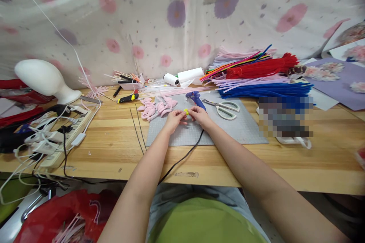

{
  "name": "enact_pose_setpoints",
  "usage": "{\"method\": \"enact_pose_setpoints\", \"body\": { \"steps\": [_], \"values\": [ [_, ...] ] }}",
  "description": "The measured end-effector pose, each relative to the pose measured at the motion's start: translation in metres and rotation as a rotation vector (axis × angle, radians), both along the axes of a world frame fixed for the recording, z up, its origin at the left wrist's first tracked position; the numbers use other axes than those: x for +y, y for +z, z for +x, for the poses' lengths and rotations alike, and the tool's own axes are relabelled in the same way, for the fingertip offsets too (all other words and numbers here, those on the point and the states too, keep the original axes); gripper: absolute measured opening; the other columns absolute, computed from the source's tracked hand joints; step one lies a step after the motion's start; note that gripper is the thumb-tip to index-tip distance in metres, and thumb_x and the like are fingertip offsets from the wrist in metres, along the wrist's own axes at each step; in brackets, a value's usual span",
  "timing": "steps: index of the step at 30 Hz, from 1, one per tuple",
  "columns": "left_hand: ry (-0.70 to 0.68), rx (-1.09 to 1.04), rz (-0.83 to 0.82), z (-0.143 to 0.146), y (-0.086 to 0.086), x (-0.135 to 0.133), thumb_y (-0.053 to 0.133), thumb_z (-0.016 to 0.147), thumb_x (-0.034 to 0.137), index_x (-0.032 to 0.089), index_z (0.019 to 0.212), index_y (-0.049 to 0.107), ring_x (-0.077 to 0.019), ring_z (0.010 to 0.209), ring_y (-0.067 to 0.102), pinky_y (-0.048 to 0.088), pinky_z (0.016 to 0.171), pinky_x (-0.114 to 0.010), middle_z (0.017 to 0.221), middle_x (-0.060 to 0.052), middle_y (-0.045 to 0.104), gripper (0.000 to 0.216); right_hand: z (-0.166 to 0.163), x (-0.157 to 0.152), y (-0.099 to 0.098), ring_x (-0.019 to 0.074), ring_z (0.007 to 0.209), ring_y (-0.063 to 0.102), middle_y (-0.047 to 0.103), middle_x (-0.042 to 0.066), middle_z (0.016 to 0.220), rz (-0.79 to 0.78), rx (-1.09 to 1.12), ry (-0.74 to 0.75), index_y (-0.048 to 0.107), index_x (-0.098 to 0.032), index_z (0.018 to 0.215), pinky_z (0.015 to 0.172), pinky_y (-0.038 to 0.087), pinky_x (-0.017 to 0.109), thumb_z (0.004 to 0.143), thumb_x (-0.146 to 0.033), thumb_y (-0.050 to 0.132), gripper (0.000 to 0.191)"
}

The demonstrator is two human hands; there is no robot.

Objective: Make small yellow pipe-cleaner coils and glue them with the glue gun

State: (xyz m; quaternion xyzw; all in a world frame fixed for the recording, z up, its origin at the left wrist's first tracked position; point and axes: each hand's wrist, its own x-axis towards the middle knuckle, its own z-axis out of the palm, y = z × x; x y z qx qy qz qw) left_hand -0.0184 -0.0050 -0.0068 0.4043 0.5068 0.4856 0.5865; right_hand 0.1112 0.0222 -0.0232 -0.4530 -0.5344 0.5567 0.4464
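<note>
Above the grey cutting mat (239, 131), both hands meet at a small yellow piece (186, 111) that looks like coiled chenille stem. My left hand (175, 119) pinches it from the left with thumb and fingertips. From the other side, my right hand (200, 117) closes its fingertips on the same piece. Just behind the right hand lies a blue glue gun (195, 98), its black cord running toward the table's front edge. Scissors (225, 108) with pale handles rest right of it. Pink fuzzy petal shapes (156, 107) are heaped left of my hands.
Two dark thin wires (137, 131) lie left of the mat. Bundles of blue (265, 89) and red chenille stems (262, 67) are piled at the back right. A power strip (71, 133) tangled with cables and a white foam head (45, 79) occupy the left side.
</note>
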Motion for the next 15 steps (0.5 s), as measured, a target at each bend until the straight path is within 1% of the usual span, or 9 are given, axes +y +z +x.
{"method": "enact_pose_setpoints", "body": {
  "steps": [5, 10, 12, 15],
  "values": [
    [0.075, 0.045, -0.002, 0.0069, -0.0016, -0.002, 0.068, 0.067, 0.027, 0.011, 0.065, 0.053, -0.0065, 0.049, 0.054, 0.048, 0.045, -0.018, 0.054, 0.001, 0.055, 0.022, -0.0039, -0.0006, -0.0069, 0.0094, 0.049, 0.042, 0.048, -0.004, 0.055, 0.13, -0.179, -0.105, 0.046, -0.02, 0.061, 0.047, 0.033, 0.024, 0.065, -0.04, 0.055, 0.021],
    [0.139, 0.042, -0.029, 0.0109, -0.0007, -0.0024, 0.067, 0.068, 0.023, 0.011, 0.063, 0.051, -0.0077, 0.046, 0.054, 0.049, 0.047, -0.022, 0.051, 0.001, 0.055, 0.021, -0.0035, -0.0031, -0.0059, 0.0124, 0.058, 0.046, 0.049, -0.002, 0.057, 0.234, -0.301, -0.14, 0.047, -0.021, 0.061, 0.055, 0.035, 0.025, 0.069, -0.034, 0.051, 0.016],
    [0.146, 0.031, -0.046, 0.0107, 0.0001, -0.0008, 0.067, 0.068, 0.023, 0.011, 0.062, 0.051, -0.0086, 0.047, 0.055, 0.05, 0.048, -0.024, 0.052, 0.0, 0.055, 0.02, -0.0033, -0.0038, -0.0049, 0.0128, 0.06, 0.045, 0.05, -0.001, 0.059, 0.254, -0.321, -0.162, 0.046, -0.021, 0.061, 0.057, 0.035, 0.026, 0.07, -0.033, 0.05, 0.016],
    [0.106, 0.015, -0.053, 0.0098, 0.0007, 0.002, 0.066, 0.068, 0.025, 0.011, 0.064, 0.056, -0.0115, 0.053, 0.059, 0.05, 0.047, -0.025, 0.059, -0.002, 0.059, 0.018, -0.0035, -0.005, -0.0034, 0.013, 0.061, 0.045, 0.051, -0.001, 0.062, 0.266, -0.336, -0.179, 0.047, -0.021, 0.061, 0.061, 0.036, 0.027, 0.071, -0.032, 0.049, 0.015]
  ]
}}
